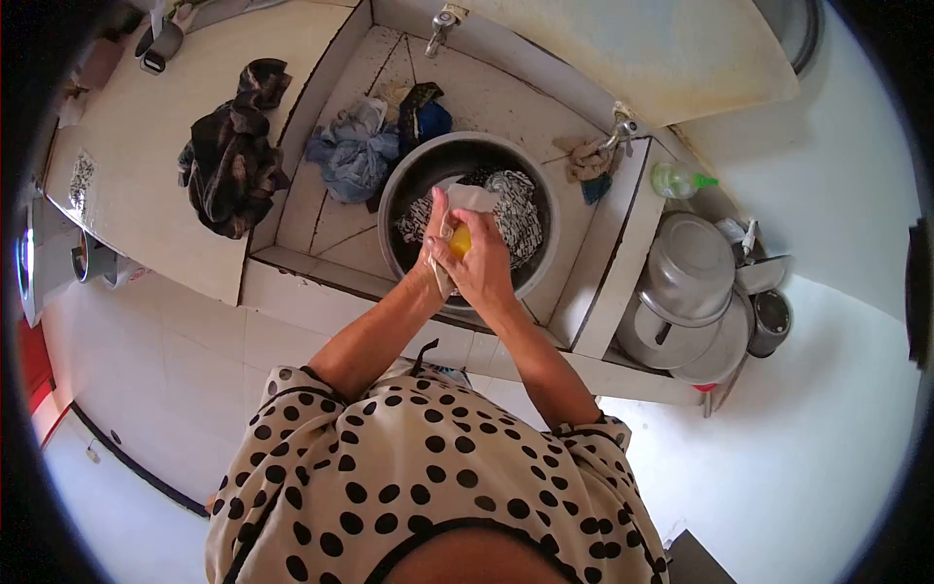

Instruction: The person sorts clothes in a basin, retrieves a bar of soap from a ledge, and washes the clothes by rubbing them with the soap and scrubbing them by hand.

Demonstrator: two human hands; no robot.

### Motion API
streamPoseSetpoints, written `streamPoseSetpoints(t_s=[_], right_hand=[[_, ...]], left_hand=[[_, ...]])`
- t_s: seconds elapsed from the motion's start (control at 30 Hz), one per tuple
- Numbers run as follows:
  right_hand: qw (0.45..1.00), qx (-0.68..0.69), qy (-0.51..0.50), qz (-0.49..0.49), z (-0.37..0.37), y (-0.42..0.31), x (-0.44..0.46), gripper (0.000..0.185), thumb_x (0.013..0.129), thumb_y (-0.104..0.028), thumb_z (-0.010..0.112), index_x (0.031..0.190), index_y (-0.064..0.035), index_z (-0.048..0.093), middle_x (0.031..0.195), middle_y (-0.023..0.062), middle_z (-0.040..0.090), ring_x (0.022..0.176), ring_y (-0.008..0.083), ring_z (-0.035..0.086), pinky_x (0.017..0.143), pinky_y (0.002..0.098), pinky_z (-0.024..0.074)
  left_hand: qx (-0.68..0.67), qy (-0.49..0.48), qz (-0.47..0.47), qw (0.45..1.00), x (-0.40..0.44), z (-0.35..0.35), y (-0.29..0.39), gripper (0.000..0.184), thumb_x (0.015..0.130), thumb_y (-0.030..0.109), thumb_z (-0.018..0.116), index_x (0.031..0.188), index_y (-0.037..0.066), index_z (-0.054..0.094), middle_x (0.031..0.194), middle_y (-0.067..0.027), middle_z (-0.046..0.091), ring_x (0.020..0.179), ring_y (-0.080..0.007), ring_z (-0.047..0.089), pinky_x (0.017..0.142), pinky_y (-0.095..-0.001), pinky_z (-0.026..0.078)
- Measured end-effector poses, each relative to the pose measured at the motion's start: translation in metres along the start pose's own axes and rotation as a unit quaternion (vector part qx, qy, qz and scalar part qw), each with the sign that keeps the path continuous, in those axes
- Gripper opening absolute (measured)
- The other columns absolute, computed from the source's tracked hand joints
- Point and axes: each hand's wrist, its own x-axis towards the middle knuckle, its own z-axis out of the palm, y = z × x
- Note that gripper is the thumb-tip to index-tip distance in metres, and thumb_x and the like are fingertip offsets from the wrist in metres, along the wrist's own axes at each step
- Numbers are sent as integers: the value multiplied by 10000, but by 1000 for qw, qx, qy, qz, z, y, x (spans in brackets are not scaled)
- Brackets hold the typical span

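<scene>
Both hands are together over a round metal basin (387, 209) standing in the tiled sink. My left hand (435, 241) grips a white cloth (471, 198), part of which hangs down by the wrist. In my right hand (484, 261) is a yellow bar of soap (460, 241), pressed against the cloth; the fingers cover much of it. Beneath the hands, a black-and-white patterned garment (519, 219) lies bunched in the basin.
Light blue clothes (352, 151) and a dark blue cloth (425, 117) lie left of the basin. A dark garment (236, 156) rests on the left counter. Two taps (445, 24) overhang the sink. Metal pots (691, 268) and a green-capped bottle (678, 180) stand to the right.
</scene>
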Motion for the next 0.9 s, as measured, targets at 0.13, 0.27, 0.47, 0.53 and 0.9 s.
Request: streamPoseSetpoints(t_s=[0.13,0.27,0.47,0.53,0.9], right_hand=[[993,60,-90,44,-10,30,-2,230,771,-189,664,873,2,585,847,164,573,778,351,595,699,423,478],[977,123,-172,35,-27,19,-13,147,764,-128,622,786,11,582,783,144,569,743,323,600,673,387,471],[964,16,-239,-114,-28,-5,-30,139,748,-136,653,803,-29,584,923,75,568,876,241,577,711,357,482],[949,-72,-260,-165,-33,-13,-23,195,747,-198,686,831,-49,594,984,57,566,968,251,556,762,381,472],[977,-209,4,-28,-31,71,70,349,818,-302,608,1127,-141,587,1110,102,535,1030,324,521,817,482,429]], left_hand=[[0,122,-50,991,0,8,-13,576,867,635,478,948,76,592,820,-80,627,791,-233,620,766,-345,506],[213,280,-31,935,13,-3,10,536,863,568,532,1001,55,596,866,-109,642,809,-252,623,754,-374,512],[288,312,-22,905,25,10,22,600,865,586,480,1124,56,588,1011,-137,636,917,-274,604,846,-411,481],[241,285,-13,928,25,-4,22,592,869,600,463,1113,78,599,1037,-131,640,970,-269,598,890,-405,470],[48,43,-112,992,0,65,-17,902,831,774,281,1449,117,286,1460,-100,345,1323,-257,364,1072,-344,328]])
